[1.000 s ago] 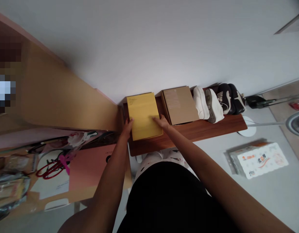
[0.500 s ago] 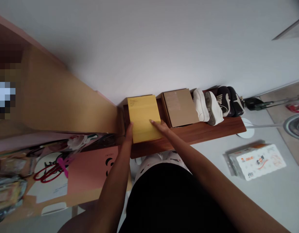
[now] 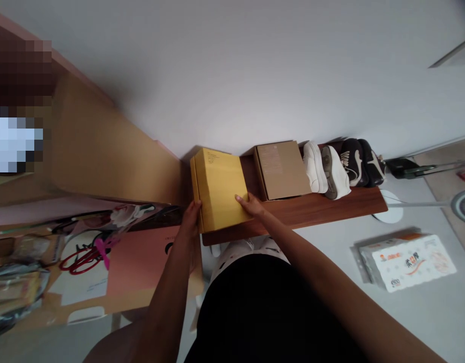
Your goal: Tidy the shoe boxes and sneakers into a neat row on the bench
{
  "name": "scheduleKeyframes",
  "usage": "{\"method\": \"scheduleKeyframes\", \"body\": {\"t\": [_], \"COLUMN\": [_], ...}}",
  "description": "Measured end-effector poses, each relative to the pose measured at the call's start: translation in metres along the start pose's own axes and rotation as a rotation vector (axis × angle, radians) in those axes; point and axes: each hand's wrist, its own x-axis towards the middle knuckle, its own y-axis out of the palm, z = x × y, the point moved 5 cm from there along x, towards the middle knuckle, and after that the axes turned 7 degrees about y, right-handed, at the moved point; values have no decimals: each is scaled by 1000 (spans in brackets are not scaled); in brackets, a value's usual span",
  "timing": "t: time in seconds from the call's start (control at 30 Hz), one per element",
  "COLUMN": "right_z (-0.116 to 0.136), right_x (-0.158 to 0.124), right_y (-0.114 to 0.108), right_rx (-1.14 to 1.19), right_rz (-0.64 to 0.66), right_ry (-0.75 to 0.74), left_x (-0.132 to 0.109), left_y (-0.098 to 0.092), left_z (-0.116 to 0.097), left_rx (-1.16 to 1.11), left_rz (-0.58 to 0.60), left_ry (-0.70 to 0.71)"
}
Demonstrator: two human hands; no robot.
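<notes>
A yellow box (image 3: pixel 222 186) stands at the left end of a dark reddish-brown wooden shelf (image 3: pixel 323 204), tilted so that its left side shows. My left hand (image 3: pixel 191 216) grips its left edge near the front corner. On the opposite side, my right hand (image 3: pixel 250 204) holds the right edge, thumb on the top face and the other fingers mostly hidden. To the right of the yellow box, across a small gap, lies a brown cardboard box (image 3: pixel 283 169). White shoes (image 3: pixel 314 169) and black shoes (image 3: pixel 355 161) stand beyond it on the same shelf.
A white wall (image 3: pixel 224 75) rises behind the shelf. At left are a large tan panel (image 3: pixel 119 146) and a desk with red-handled scissors (image 3: pixel 79 259) and a pink folder (image 3: pixel 137 262). A white tissue pack (image 3: pixel 413 262) and part of a fan (image 3: pixel 464 206) are at right.
The yellow box has tilted and its near end has shifted slightly, so its left side now shows. My left hand has moved left and down along with it. The view has shifted slightly.
</notes>
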Motion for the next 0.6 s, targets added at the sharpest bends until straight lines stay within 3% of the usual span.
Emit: {"method": "scheduleKeyframes", "body": {"t": [0.17,0.23,0.4,0.6], "right_z": [-3,0,18,26], "right_x": [0,-4,-23,-41], "right_y": [11,20,44,39], "right_rx": [-206,-243,-129,-38], "right_rz": [-112,-82,76,38], "right_ry": [53,74,-72,-52], "left_x": [-13,-18,-31,-44], "left_y": [7,15,35,56], "left_z": [-20,-29,-45,-47], "left_rx": [231,361,651,804], "left_rz": [-94,-110,-116,-75], "left_ry": [104,166,280,282]}}
